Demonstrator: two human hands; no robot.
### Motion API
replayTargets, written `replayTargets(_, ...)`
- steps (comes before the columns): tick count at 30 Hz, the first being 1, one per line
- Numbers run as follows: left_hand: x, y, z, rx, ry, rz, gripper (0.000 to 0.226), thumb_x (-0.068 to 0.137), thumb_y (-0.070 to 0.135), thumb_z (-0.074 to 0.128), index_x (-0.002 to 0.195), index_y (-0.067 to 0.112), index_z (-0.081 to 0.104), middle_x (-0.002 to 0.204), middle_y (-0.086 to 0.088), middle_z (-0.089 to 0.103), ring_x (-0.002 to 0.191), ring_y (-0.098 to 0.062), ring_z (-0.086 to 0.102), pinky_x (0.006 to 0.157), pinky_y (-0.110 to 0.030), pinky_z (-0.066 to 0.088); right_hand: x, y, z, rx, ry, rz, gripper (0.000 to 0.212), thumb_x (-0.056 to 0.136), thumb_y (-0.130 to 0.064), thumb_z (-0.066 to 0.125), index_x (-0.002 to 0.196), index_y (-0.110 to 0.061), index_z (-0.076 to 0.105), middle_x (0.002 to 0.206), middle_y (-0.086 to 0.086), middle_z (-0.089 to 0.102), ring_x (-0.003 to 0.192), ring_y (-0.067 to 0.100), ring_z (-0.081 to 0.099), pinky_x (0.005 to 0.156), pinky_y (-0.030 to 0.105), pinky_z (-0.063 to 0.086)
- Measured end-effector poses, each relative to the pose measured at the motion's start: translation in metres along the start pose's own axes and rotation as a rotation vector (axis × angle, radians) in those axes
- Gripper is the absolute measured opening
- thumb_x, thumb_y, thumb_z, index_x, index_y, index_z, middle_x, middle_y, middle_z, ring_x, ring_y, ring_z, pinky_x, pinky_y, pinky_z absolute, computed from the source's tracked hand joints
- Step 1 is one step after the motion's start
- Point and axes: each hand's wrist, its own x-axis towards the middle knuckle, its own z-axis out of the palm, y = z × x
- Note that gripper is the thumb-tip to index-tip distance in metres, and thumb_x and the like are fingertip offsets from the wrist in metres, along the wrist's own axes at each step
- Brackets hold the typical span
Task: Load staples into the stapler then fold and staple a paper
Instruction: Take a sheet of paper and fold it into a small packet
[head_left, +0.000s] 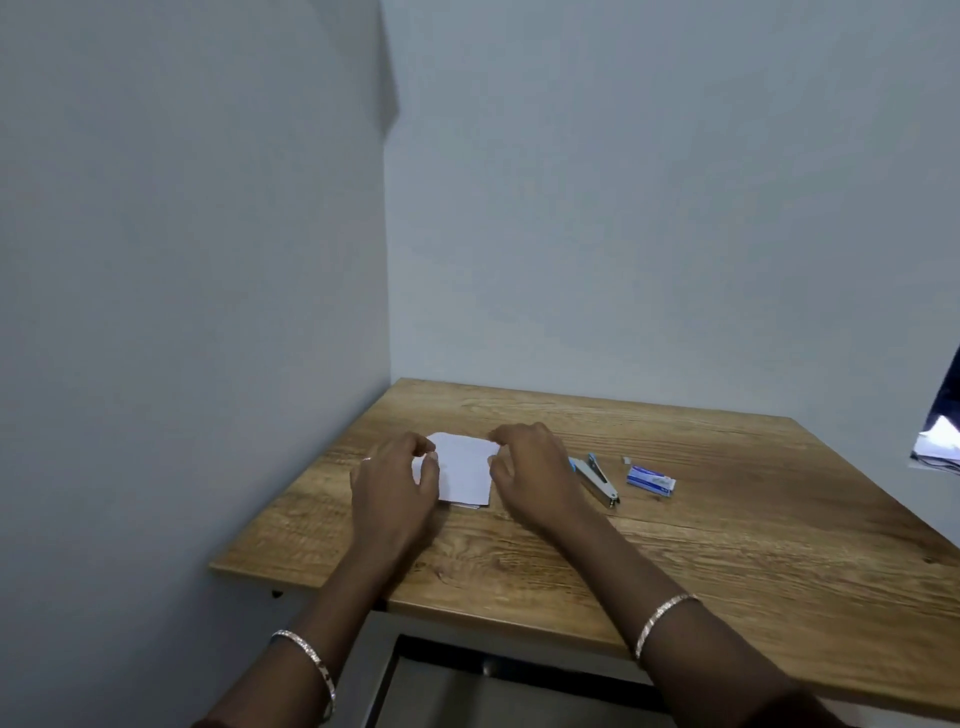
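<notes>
— Both forearms come up from the bottom edge, each with a thin bangle: the left bangle (306, 670) sits closest to the camera, the right bangle (662, 621) a little further in.

— And the hands, from where you watch?

— I see the left hand (395, 488) and the right hand (535, 483) reaching forward over the wooden table (727, 545), backs of the hands up, wrists low, fingers curled down. They flank a folded white paper (465, 473) that lies flat on the table between them.

— Are they gripping it?

— The left thumb and fingertips (430, 457) are pinched at the paper's left edge. The right fingertips (493, 460) are bent onto its right edge near the far corner. Both hands look closed on the sheet, though I can't make out how firmly. One ring shows on a left finger.

— Where's the rest?

— The stapler (597, 480) lies on the table just right of the right hand, apart from it, with a blue end toward the far side and its metal nose toward me. Further right is a small blue and white staple box (651, 480), with a tiny pale piece (626, 459) beside it; too small to tell what it is. Nobody is touching those.

— Surroundings?

— Plain grey walls (623, 208) meet at the corner behind the table.
</notes>
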Motion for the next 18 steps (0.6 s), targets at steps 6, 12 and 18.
replayTargets(6,-0.001,-0.009,0.006,0.250,-0.234,-0.043,0.046,0.091,0.055,0.051,0.131,0.034,0.059,0.152,0.008,0.048,0.144,-0.018,0.034,0.112,-0.047,0.021,0.036,0.013,0.024,-0.007,-0.232,0.174,0.067,0.097,-0.047,0.057,0.155,-0.022,0.035,0.158,0.005,0.045,0.147,0.029,0.036,0.118,0.048,0.031)
replayTargets(12,0.003,-0.016,0.017,0.442,-0.388,-0.066,0.062,0.090,0.071,0.037,0.141,0.038,0.051,0.165,0.006,0.030,0.154,-0.022,0.016,0.116,-0.059,0.008,0.046,0.021,0.042,-0.093,-0.424,0.213,0.067,0.102,-0.056,0.040,0.159,-0.025,0.025,0.167,0.006,0.030,0.157,0.024,0.018,0.121,0.053,0.014)
replayTargets(18,0.004,-0.020,0.020,0.426,-0.383,-0.111,0.067,0.087,0.076,0.036,0.142,0.041,0.050,0.161,0.012,0.038,0.154,-0.020,0.018,0.118,-0.060,0.003,0.047,0.012,0.042,-0.168,-0.390,0.136,0.052,0.105,-0.046,0.039,0.154,-0.029,0.038,0.159,0.001,0.045,0.151,0.023,0.033,0.122,0.052,0.019)
